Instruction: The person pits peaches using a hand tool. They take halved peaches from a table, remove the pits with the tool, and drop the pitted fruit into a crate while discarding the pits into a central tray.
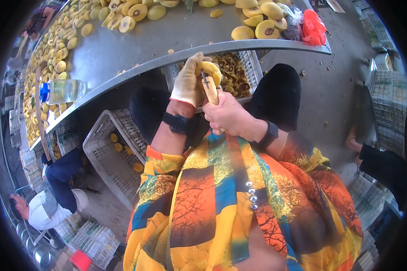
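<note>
Clasping fruit (216, 74) left and knife (210, 91) right, closed hands (187, 86) (233, 116) sit near a fruit-strewn metal table (122, 50), crates (108, 167) on the floor (321, 90).

L hand (188, 85) gloved, curled; R hand (228, 116) bare, clenched, just beside L; forearms (167, 141) angled inwd

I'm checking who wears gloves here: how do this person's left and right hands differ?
The left hand wears a pale glove; the right hand is bare. The left hand holds a yellow fruit, while the right hand grips a tan-handled tool. Both have a dark wristband behind them.
</note>
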{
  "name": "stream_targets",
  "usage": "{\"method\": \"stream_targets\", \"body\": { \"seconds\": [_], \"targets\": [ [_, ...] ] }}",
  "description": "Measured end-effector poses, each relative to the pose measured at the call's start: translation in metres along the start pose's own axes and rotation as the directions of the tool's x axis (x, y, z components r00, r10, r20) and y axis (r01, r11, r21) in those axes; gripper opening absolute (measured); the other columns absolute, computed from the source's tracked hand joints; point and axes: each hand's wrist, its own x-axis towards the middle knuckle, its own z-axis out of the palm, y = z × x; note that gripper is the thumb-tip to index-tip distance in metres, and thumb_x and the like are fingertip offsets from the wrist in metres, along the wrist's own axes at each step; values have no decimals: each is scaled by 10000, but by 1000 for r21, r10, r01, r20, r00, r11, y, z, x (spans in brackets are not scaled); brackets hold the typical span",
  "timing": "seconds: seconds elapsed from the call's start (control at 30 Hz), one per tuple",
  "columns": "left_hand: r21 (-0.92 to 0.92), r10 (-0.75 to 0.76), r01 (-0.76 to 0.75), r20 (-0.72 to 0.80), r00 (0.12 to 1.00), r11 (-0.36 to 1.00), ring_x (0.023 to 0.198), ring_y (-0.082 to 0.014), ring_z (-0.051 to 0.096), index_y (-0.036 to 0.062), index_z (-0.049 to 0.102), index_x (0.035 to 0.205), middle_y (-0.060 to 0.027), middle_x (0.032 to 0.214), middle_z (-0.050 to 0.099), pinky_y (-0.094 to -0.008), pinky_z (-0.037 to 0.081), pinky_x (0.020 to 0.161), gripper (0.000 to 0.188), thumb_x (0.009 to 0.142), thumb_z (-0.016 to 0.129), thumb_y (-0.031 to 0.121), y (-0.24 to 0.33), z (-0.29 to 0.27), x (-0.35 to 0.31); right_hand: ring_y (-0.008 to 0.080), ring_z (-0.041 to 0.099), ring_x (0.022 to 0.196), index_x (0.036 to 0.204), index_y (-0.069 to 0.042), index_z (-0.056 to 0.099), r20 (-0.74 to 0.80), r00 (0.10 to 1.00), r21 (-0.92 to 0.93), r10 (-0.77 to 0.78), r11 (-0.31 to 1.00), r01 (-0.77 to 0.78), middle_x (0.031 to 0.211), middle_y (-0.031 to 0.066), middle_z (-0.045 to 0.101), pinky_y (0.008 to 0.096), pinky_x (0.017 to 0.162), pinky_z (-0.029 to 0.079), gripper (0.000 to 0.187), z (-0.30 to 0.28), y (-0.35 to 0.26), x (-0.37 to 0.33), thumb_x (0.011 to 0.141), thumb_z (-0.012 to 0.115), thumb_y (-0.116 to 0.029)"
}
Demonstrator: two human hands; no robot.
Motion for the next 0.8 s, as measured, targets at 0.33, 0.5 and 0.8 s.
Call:
{"method": "stream_targets", "body": {
  "seconds": [0.33, 0.5, 0.8],
  "targets": [
    [404, 280, -280, 61, 958, 871, 713, -150, 598, 14, 608, 977, -76, 841, 632, -266, 502, 636, 335, 835, 619, 318, 12, 13, -7, 73, 356, 380, 895, -90, 416, 18, 1000, 26, -15, 1000, 14, 580, -4, 410, 248, 346, 330, 112, -3, -7, -3, 818, 484, -44],
    [18, 204, -206, 61, 977, 978, 733, -243, 609, 33, 516, 1091, -138, 904, 616, -350, 530, 605, 417, 850, 591, 365, 4, 10, -18, 66, 344, 378, 913, -96, 442, 167, 984, 129, 58, 988, -80, 576, -16, 405, 237, 348, 295, 120, -8, -13, -4, 821, 501, -46],
    [336, 375, -352, -4, 927, 873, 639, -178, 605, -6, 584, 930, -113, 784, 629, -295, 522, 543, 255, 861, 594, 240, 3, 11, -12, 17, 296, 374, 947, -95, 463, 377, 920, 329, 105, 913, -239, 589, -63, 367, 198, 328, 265, 69, -10, -12, -9, 883, 483, -84]
  ]
}}
